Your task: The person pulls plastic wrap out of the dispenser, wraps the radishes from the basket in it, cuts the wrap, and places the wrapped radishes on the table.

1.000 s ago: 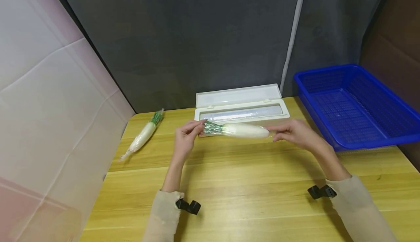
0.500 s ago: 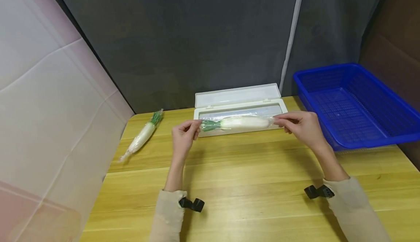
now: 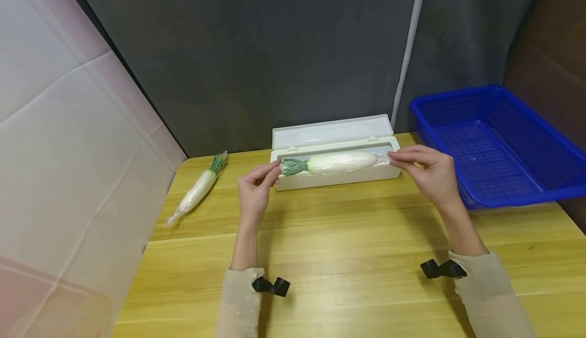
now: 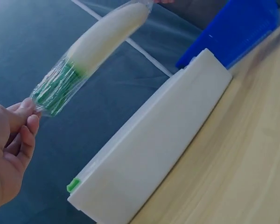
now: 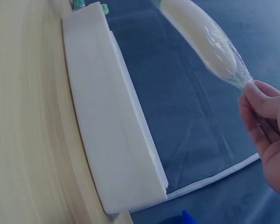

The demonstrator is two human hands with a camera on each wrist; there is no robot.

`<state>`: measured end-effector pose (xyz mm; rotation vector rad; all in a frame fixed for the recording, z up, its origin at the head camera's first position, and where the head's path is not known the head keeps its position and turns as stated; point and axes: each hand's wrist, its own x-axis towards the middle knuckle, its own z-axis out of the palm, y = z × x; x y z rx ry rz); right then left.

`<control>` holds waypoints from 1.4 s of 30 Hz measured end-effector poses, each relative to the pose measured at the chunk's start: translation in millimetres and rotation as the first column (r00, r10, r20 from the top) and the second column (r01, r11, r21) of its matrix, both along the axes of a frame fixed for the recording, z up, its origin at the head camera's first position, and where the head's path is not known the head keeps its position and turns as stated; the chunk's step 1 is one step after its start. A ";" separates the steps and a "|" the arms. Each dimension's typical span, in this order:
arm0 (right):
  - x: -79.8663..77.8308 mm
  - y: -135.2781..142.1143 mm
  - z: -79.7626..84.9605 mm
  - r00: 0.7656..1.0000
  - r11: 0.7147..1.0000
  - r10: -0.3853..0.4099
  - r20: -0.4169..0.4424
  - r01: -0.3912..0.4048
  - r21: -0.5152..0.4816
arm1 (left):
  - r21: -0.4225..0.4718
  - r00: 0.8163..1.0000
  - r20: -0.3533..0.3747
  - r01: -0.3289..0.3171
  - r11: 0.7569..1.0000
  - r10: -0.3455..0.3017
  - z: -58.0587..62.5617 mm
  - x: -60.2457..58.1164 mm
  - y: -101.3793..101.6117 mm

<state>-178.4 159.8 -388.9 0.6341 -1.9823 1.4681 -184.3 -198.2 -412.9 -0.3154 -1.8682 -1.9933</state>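
A white radish [image 3: 342, 163] with green stalks, wrapped in clear film, is stretched level between both hands. My left hand [image 3: 254, 188] pinches the film at the stalk end. At the other end, my right hand [image 3: 428, 175] pinches the twisted film tail between thumb and fingers. The left wrist view shows the radish [image 4: 109, 35] held in the air, apart from the white box [image 4: 149, 144]. This film dispenser box [image 3: 339, 179] stands behind it on the table with its lid [image 3: 331, 129] raised; the radish hides part of its inside.
Another wrapped radish [image 3: 198, 192] lies at the table's left side. A blue plastic basket [image 3: 462, 188] stands at the right, close to the right forearm. The wooden table [image 3: 348, 266] ends at a grey cloth [image 3: 256, 63] behind the box.
The radish has risen and moved slightly away, from before the box to over it. My right hand has drawn outward to the right, pulling the film tail out longer.
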 end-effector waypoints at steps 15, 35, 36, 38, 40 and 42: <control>4.2 -4.6 2.8 0.972 0.971 -0.213 0.104 0.223 -0.091 | -0.425 0.932 -0.271 -0.340 0.839 0.240 0.9 5.8 6.5; 3.1 0.1 0.9 0.946 0.957 -0.290 0.149 0.290 0.017 | -0.133 0.999 -0.009 0.032 0.991 -0.034 10.4 15.7 11.0; 3.3 0.2 1.4 0.945 0.957 -0.289 0.156 0.290 0.019 | -0.119 0.999 -0.002 0.039 0.992 -0.039 11.7 16.3 10.3; 3.4 0.3 2.7 0.942 0.955 -0.296 0.155 0.294 0.038 | -0.109 0.999 0.015 0.043 0.993 -0.041 13.6 16.7 8.8; 3.0 0.2 2.5 0.941 0.952 -0.306 0.146 0.300 0.061 | -0.117 0.999 0.026 0.043 0.992 -0.041 15.2 16.8 7.4; 2.8 -0.1 2.9 0.942 0.951 -0.309 0.130 0.302 0.072 | -0.131 0.999 0.032 0.035 0.991 -0.031 16.5 17.0 6.4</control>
